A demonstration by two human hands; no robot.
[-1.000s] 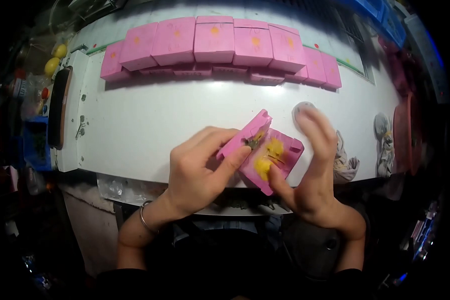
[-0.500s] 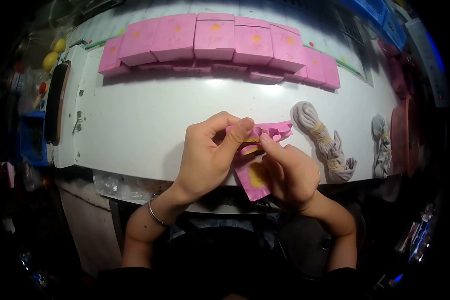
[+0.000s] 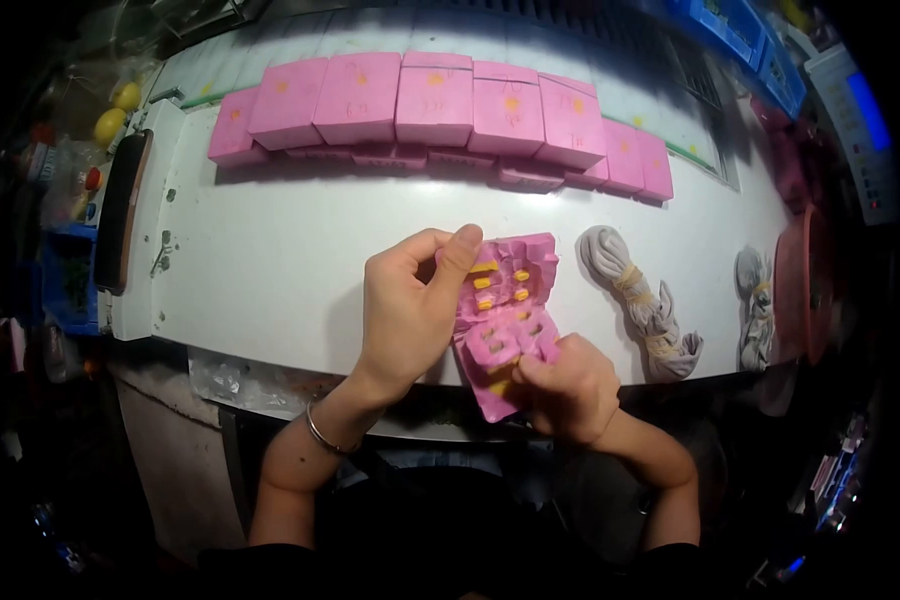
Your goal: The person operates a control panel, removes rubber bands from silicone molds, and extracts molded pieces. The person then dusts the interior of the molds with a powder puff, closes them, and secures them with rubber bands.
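My left hand [image 3: 405, 315] grips the left edge of an opened pink rubber mould [image 3: 511, 326], thumb on top. The mould's upper part stands toward the far side, with several small yellow pegs in its jagged inner face. Below it, the lower part shows dark holes and folds down toward the table's front edge. My right hand [image 3: 575, 388] is closed on the lower right corner of that part, and its fingertips are partly hidden. A yellow patch shows on the mould beneath.
Several pink blocks [image 3: 437, 105] with yellow marks stand in a curved row on the white table [image 3: 290, 235]. Grey cloth bundles tied with bands [image 3: 635, 295] lie to the right. A phone [image 3: 122, 215] leans at the left, and a blue crate [image 3: 740, 40] sits at back right.
The mould has been spread open; its yellow pegs and holes now show. My right hand has moved down with the lower part, while my left hand stays nearly in place.
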